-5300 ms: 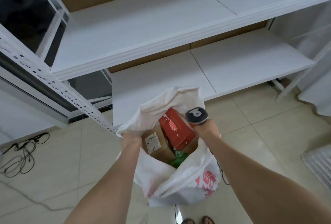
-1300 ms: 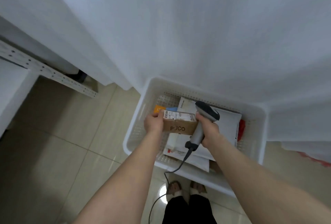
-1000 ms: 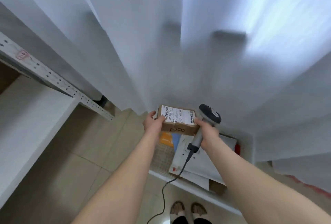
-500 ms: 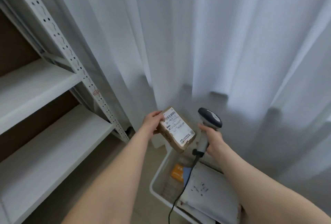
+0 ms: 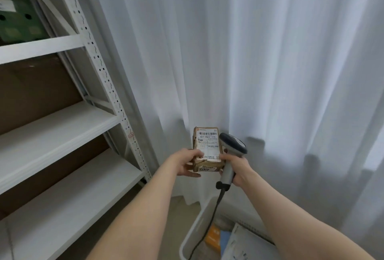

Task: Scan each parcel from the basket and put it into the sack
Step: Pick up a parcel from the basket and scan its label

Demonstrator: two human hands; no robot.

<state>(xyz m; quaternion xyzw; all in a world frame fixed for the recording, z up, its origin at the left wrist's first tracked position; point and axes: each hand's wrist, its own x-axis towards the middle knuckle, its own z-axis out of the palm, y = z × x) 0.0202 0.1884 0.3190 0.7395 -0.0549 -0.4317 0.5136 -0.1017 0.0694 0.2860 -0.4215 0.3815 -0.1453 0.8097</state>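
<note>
Your left hand (image 5: 184, 164) grasps the near end of the parcel (image 5: 206, 149): thumb laid on the labelled face, fingers curled underneath. Your right hand (image 5: 238, 168) is wrapped round the grey handle of the scanner (image 5: 232, 145), with one fingertip touching the parcel's right edge. The parcel is a small brown cardboard box, held in the air between both hands at mid-frame, long axis pointing away from you. Its white shipping label faces up, barcodes and printed digits legible. The scanner's dark head sits just beside the parcel's right side, tilted up and to the right. Whether it points at the label cannot be told. A black cable (image 5: 209, 220) runs from the base of the handle down toward the basket (image 5: 192, 234). The basket is white and stands on the floor below your right forearm, only its near-left corner in view. Inside it lie a grey mailer bag (image 5: 247, 243), an orange packet (image 5: 214, 239) and something blue, all partly hidden. A white curtain (image 5: 249, 52) hangs behind everything, down to the floor. To the left stands a white metal rack (image 5: 99, 64) with perforated uprights and white shelf boards, brown backing behind them. A green box (image 5: 18, 21) sits on its upper shelf.
</note>
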